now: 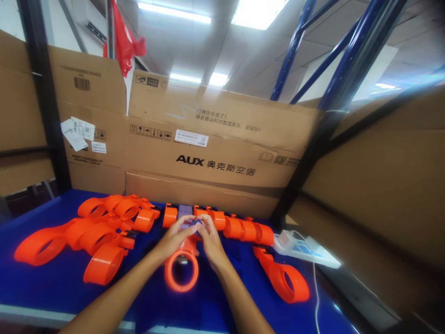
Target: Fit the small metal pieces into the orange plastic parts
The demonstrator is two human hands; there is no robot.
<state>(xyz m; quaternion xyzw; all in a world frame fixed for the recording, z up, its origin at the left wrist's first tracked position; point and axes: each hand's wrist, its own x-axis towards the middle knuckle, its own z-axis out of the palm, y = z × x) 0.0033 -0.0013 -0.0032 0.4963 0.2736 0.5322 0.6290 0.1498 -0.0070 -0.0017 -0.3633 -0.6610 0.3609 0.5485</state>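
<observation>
A blue-covered desk (41,283) is backed by flattened cardboard boxes (215,148) printed with black lettering. Blue steel racking beams (351,51) are seen upper right, a red cloth (123,41) upper left. The ceiling is lit by fluorescent tubes (174,11).

An orange ring-ended plastic part (181,270) lies flat on the blue worktop (52,287), its open ring toward the near edge and its narrow end pointing away. A small dark blue piece (194,224) sits over that narrow end, pinched between fingertips.
</observation>
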